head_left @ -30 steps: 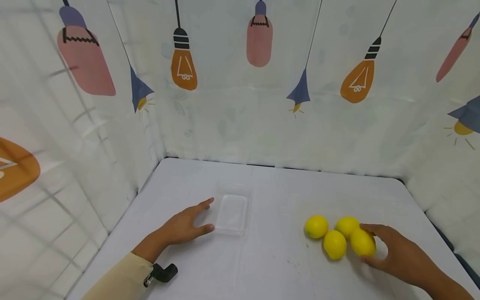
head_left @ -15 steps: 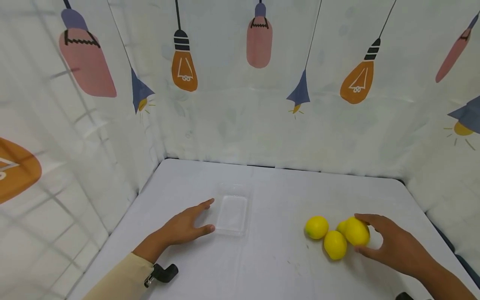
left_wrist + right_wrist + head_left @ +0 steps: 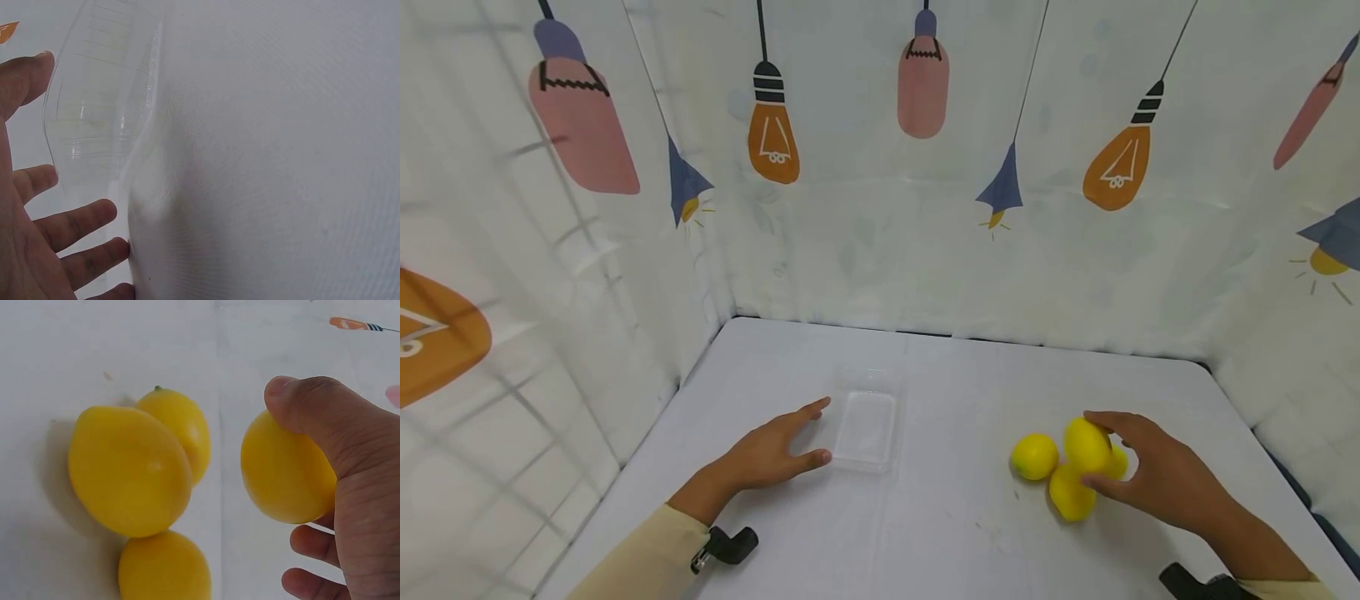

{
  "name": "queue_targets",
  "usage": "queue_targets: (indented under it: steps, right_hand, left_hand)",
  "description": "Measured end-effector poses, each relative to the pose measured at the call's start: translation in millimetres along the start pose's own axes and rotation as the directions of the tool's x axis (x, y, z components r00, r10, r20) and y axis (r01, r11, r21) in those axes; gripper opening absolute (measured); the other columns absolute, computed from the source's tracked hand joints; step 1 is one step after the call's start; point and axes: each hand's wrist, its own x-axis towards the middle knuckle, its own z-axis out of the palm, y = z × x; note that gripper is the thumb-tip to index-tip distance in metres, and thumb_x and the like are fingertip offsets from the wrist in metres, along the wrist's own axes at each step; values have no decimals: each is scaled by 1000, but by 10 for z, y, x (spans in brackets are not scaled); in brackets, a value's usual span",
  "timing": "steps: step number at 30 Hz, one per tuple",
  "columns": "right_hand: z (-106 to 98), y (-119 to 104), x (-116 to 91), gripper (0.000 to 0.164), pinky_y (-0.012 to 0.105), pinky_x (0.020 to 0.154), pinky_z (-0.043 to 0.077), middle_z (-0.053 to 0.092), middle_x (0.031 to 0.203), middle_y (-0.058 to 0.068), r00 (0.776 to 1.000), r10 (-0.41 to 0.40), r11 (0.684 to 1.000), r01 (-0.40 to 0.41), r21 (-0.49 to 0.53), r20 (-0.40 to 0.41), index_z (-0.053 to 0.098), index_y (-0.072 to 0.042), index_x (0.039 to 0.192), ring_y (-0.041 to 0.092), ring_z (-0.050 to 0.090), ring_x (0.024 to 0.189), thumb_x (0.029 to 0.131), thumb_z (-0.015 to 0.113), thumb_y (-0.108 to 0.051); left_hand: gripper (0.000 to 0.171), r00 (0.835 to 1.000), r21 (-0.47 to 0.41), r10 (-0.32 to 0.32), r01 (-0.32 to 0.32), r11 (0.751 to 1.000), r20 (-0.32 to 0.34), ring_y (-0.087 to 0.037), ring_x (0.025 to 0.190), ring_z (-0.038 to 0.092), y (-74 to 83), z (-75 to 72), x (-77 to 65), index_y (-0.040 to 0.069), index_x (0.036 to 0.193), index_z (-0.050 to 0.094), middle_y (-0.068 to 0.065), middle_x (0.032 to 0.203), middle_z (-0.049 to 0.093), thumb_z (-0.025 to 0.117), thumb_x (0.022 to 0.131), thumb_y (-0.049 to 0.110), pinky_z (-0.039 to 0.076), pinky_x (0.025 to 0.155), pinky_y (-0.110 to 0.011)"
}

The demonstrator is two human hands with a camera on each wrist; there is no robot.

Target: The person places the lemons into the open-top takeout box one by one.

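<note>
A smooth, oval yellow lemon (image 3: 1086,445) sits pinched in the curved right hand (image 3: 1172,477) beside three like lemons (image 3: 1072,495) — at its nine o'clock, the clear plastic rectangular tray (image 3: 867,427), long axis twelve-to-six, nearer the spread, unladen left hand (image 3: 765,454).

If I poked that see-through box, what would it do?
The clear box would probably slide rather than roll, since it sits flat on the table. It's likely light and bendy, because its plastic looks thin.
</note>
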Motion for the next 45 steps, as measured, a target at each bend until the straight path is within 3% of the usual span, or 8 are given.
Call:
queue_targets:
  steps: [9, 20, 35, 45]
  right_hand:
    - [34, -70, 109, 91, 39, 70, 54, 55, 137, 7, 1000, -14, 1000, 14, 7, -14, 55, -13, 145, 23, 60, 98, 75, 83, -64]
    - [55, -174, 226, 88, 42, 71, 55, 52, 138, 7, 999, 19, 999, -20, 40, 28, 55, -16, 142, 29, 64, 98, 74, 85, -63]
    - [211, -287, 390, 92, 39, 74, 54, 55, 136, 2, 998, 25, 996, -30, 84, 53, 57, -17, 142, 25, 63, 101, 72, 79, -73]
    - [322, -392, 477, 89, 39, 77, 55, 56, 135, 0, 999, 4, 995, -8, 98, 36, 57, -17, 142, 20, 61, 102, 72, 87, -62]
  left_hand:
    - [85, 1000, 2, -1, 1, 1000, -10, -33, 143, 43, -5, -6, -9, 32, 163, 30, -5, 151, 52, 65, 92, 65, 37, 110, -63]
    - [85, 1000, -6, -3, 2, 1000, -9, -34, 142, 43, -5, -13, -12, 33, 162, 30, -4, 149, 54, 64, 92, 66, 37, 109, -64]
    - [85, 1000, -9, -11, 11, 1000, -5, -34, 142, 44, -5, -10, 0, 33, 162, 31, -2, 148, 55, 65, 91, 67, 37, 109, -64]
    - [85, 1000, -15, 5, -5, 1000, -9, -34, 141, 44, -8, -4, -11, 33, 162, 32, -2, 147, 57, 65, 91, 66, 37, 109, -63]
